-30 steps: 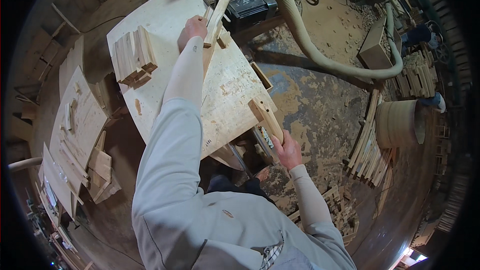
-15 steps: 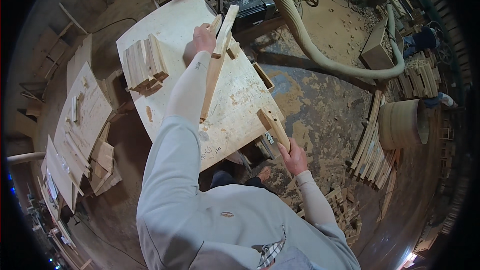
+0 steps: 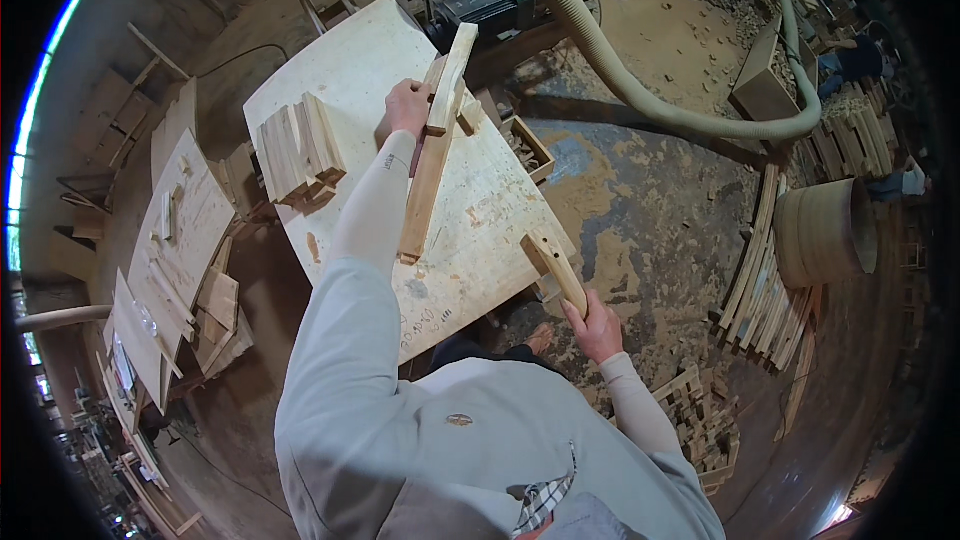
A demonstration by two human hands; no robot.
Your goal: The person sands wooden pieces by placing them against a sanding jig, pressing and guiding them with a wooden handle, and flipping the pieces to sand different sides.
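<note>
Handwriting [image 3: 430, 319] marks the tabletop [image 3: 492, 215]; right hand [image 3: 598, 329] grips wood [image 3: 562, 272].

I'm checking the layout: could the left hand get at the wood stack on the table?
Probably yes: the stack lies on the table just left of the left hand, with nothing standing between them, though that hand seems occupied at a wooden piece.

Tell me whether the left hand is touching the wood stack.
Apart. The head view shows a strip of bare tabletop between the left hand and the wood stack.
</note>
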